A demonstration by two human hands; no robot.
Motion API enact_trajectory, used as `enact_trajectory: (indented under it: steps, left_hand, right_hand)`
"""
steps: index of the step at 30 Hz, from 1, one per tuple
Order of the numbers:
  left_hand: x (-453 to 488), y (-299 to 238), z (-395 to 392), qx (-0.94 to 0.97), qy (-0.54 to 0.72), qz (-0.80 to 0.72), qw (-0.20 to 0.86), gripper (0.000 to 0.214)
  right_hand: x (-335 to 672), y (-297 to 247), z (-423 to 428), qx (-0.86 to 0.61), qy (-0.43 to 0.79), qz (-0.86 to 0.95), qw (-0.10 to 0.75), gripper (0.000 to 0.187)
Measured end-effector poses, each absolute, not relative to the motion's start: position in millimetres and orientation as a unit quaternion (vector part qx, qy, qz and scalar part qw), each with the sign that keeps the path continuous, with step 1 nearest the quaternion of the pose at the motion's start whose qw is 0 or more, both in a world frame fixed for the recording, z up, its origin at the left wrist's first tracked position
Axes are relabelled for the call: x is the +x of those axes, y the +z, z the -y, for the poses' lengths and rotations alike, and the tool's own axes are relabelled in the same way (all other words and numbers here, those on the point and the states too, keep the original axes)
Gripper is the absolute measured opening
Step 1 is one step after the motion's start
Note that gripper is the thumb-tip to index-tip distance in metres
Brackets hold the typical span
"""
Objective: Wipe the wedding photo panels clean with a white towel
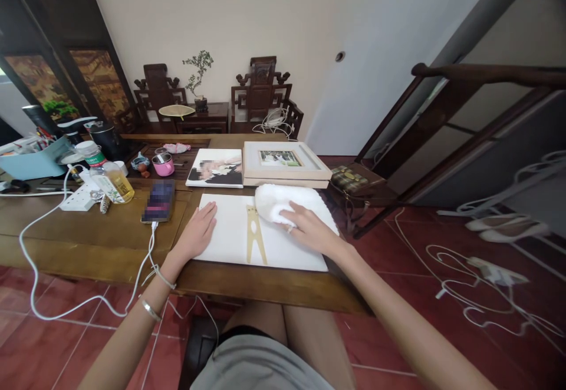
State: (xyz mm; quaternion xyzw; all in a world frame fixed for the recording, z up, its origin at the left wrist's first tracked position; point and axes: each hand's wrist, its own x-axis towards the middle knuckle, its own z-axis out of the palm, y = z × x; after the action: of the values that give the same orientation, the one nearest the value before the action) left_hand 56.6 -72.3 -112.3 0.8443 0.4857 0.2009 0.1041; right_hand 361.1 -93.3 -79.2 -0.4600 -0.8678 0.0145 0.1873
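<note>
A white rectangular board (225, 219) lies flat near the front edge of the table. On its middle rests a flat gold A-shaped piece (253, 240) with small holes near its top. My left hand (201, 231) is laid on the board's left edge, fingers stretched out and holding nothing. Over the back right part of the board is a soft white cloth or pad (269, 198); its exact kind is unclear. My right hand (307, 228) presses on it with bent fingers and appears to grip it, touching the board's right side.
Behind the board lie a photo print panel (215, 168) and stacked picture frames (287, 172). To the left are a phone (158, 200) on a white cable, a power strip (79, 197), a bottle (112, 181), a pink cup (163, 165) and a blue box (35, 160).
</note>
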Motion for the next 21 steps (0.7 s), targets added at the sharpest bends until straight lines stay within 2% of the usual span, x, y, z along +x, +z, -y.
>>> enact_trajectory:
  steps: [7,10,21]
  left_hand:
    - [60,-112,74,0.839,0.204,-0.493,0.109,0.047]
    - [59,-112,76,0.836,0.212,-0.493,0.114,0.048]
    - [58,-113,76,0.823,0.243,-0.493,0.144,0.047]
  right_hand:
    - [369,-68,181,-0.423,0.054,0.889,0.166,0.023]
    - [379,-72,191,-0.430,0.077,0.886,0.153,0.019]
    - [366,-77,76,-0.453,0.047,0.865,0.212,0.021]
